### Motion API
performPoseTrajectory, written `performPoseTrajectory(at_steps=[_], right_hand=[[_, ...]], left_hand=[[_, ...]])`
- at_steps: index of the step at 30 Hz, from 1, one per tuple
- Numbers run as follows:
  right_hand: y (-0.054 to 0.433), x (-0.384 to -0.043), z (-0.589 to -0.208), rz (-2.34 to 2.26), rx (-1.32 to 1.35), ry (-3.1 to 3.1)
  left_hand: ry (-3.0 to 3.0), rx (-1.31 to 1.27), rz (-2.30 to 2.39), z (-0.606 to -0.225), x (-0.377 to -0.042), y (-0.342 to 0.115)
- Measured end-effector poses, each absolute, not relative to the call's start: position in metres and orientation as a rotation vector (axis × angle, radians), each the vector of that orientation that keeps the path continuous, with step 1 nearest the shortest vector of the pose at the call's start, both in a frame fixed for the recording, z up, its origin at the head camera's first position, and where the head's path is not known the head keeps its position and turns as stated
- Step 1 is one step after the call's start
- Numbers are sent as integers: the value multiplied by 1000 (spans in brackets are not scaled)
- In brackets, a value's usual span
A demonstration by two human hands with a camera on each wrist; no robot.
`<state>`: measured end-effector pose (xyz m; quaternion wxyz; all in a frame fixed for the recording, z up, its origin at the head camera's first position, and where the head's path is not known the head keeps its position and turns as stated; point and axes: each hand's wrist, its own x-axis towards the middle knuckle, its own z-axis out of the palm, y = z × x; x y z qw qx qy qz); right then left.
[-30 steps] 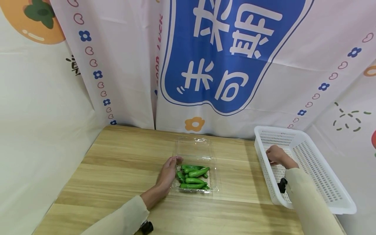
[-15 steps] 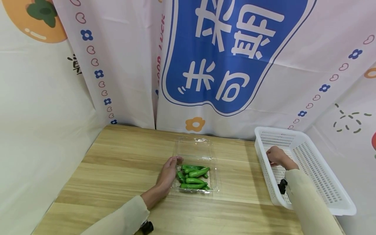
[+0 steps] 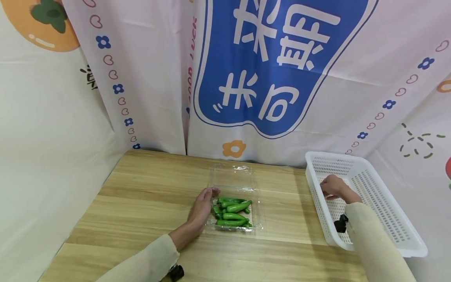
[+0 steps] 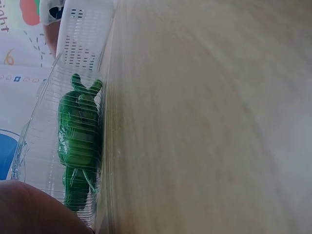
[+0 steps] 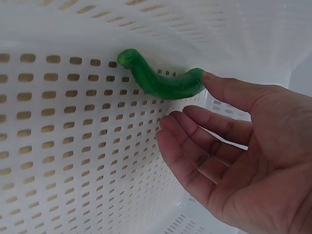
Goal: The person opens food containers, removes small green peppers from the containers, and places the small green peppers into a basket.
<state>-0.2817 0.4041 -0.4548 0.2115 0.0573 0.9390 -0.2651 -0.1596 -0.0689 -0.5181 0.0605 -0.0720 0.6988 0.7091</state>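
My left hand (image 3: 201, 207) rests along the left side of a clear plastic clamshell box (image 3: 258, 217), its fingertips by the hinge. Several green chili peppers (image 3: 230, 223) lie in the box, and the lid (image 3: 232, 176) is laid back. My right hand (image 3: 332, 186) reaches down inside a white plastic basket (image 3: 396, 211) at its left wall. In the right wrist view, one curved green chili pepper (image 5: 163, 87) lies in the basket's corner. My right thumb tip touches its near end, while the other fingers stay loosely bent below and apart from it.
The wooden table (image 3: 141, 207) carries both containers, the basket at its right edge. A printed white curtain (image 3: 155, 98) hangs behind the table and along the sides. Small black cameras (image 3: 176, 273) sit at both wrists.
My right forearm has shifted slightly to the right, and the hand has turned a little inside the basket. The left hand and the box stay where they were.
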Motion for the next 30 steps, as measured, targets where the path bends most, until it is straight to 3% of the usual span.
performPoseTrajectory(at_steps=[10, 30], right_hand=[[414, -281, -442, -655, 149, 2615], [403, -275, -405, -426, -158, 2937]], left_hand=[[2093, -214, 2167, -518, -160, -68], [2134, -213, 2146, -520, -162, -68]])
